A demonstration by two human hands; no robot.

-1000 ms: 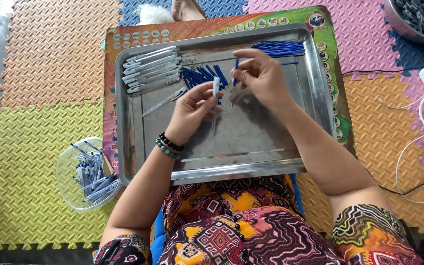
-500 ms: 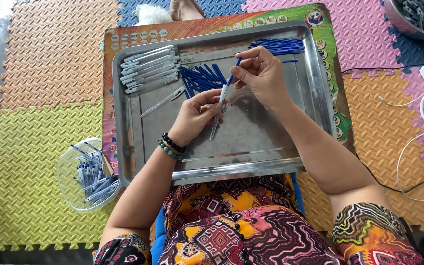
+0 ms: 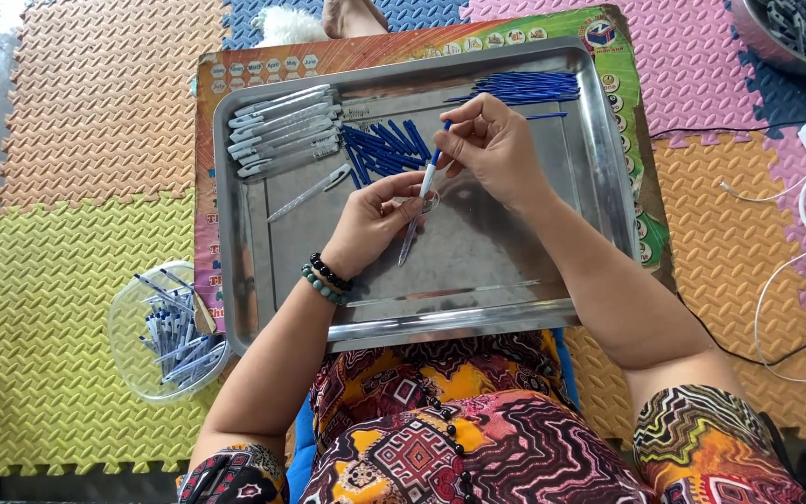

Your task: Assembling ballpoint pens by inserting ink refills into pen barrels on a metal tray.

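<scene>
My left hand (image 3: 380, 219) and my right hand (image 3: 492, 149) meet over the middle of the metal tray (image 3: 244, 280), close together, both pinched on the same pen (image 3: 419, 217). My left fingers grip its clear barrel near the middle, so the lower end slants down and toward me over bare tray floor. My right fingertips close on the thin blue refill (image 3: 438, 154) that sticks out of the barrel's far end.

At the tray's far left lies a row of clear pen barrels (image 3: 282, 131), packed side by side just inside the raised rim, with one loose barrel (image 3: 310, 191) lying apart and nearer to me. Just left of my right hand a heap of blue caps (image 3: 384, 149) fans out. A bundle of blue refills (image 3: 520, 87) rests against the far right rim.

The near half of the tray is bare metal, so my hands have open room toward me and to the right, while the far side is crowded. The tray's near edge sits over my lap, on a colourful board. On the foam mat to my left, well apart from the tray, a clear plastic bowl (image 3: 128, 317) holds finished pens. A metal bowl (image 3: 757, 33) of parts peeks in at the far right corner, and white cables (image 3: 795, 233) trail on the right.
</scene>
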